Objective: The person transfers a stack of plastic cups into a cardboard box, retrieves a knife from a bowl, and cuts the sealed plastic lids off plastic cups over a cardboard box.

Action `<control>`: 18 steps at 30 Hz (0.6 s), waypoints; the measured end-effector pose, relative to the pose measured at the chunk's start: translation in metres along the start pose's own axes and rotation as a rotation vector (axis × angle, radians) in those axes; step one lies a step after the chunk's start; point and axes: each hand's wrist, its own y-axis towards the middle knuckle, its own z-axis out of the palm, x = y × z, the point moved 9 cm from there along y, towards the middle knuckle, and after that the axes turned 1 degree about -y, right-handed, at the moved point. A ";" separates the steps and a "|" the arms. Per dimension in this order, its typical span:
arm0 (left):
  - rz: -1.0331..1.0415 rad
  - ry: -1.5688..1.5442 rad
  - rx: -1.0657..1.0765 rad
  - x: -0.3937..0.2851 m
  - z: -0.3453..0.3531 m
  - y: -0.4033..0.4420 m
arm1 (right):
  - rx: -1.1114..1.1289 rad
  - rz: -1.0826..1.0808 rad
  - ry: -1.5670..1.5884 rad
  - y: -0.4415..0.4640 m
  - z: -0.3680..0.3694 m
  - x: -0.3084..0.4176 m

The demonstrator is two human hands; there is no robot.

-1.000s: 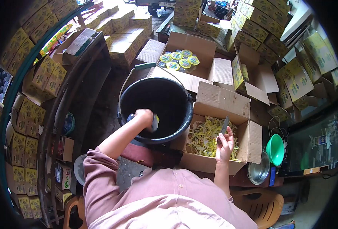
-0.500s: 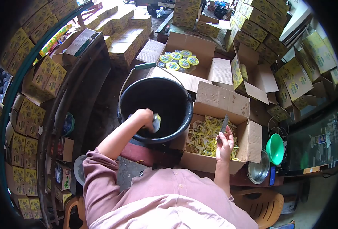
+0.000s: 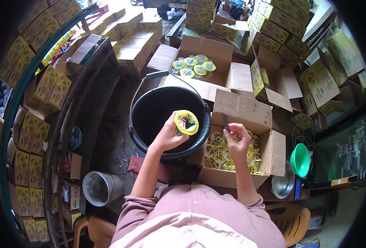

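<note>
My left hand [image 3: 170, 134] is closed around a cup with a yellow printed lid [image 3: 186, 122], held above the near right part of a black bucket [image 3: 150, 107]. The lid looks partly torn or opened. In my right hand [image 3: 238, 138] is a dark knife [image 3: 225, 121], its blade pointing up and away from me. That hand is over an open cardboard box [image 3: 277, 153] holding yellow and white strips [image 3: 220, 153]. Beyond the bucket, another open box [image 3: 220, 51] contains several yellow-lidded cups [image 3: 190, 62].
A green bowl [image 3: 300, 160] and a metal bowl [image 3: 283, 182] lie at the right. A grey pail [image 3: 102, 188] stands at the lower left. Stacked cartons [image 3: 28, 165] line the left shelf, with more cartons [image 3: 284, 25] at the back right. An orange chair [image 3: 292, 221] is nearby.
My left hand has come up out of the bucket and moved right with the lidded cup. My right hand and the knife have shifted left and tilted the other way.
</note>
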 end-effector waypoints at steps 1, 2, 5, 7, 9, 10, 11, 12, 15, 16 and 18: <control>-0.021 -0.062 -0.039 0.001 -0.001 -0.002 | 0.053 -0.155 -0.158 0.006 0.011 0.022; -0.043 -0.123 -0.079 0.002 0.000 -0.004 | 0.077 -0.085 -0.120 0.011 0.023 0.030; -0.029 -0.073 -0.175 0.001 -0.006 -0.006 | 0.323 -0.344 -0.472 0.015 0.054 0.049; 0.034 0.031 -0.282 -0.002 -0.011 -0.007 | 0.372 -0.513 -0.552 0.016 0.067 0.056; 0.054 0.078 -0.286 0.002 -0.012 -0.005 | 0.374 -0.691 -0.613 0.016 0.073 0.060; 0.081 0.087 -0.293 0.000 -0.012 -0.005 | 0.370 -0.730 -0.628 0.018 0.074 0.060; 0.106 0.094 -0.299 -0.004 -0.012 -0.006 | 0.391 -0.753 -0.622 0.018 0.076 0.060; 0.139 0.101 -0.296 -0.008 -0.013 -0.005 | 0.410 -0.780 -0.615 0.020 0.078 0.059; 0.147 0.095 -0.313 -0.010 -0.017 -0.006 | 0.461 -0.848 -0.634 0.021 0.085 0.055; 0.120 0.083 -0.291 -0.011 -0.017 -0.005 | 0.464 -0.867 -0.650 0.019 0.088 0.055; 0.065 0.058 -0.245 -0.011 -0.017 -0.003 | 0.469 -0.908 -0.675 0.018 0.091 0.054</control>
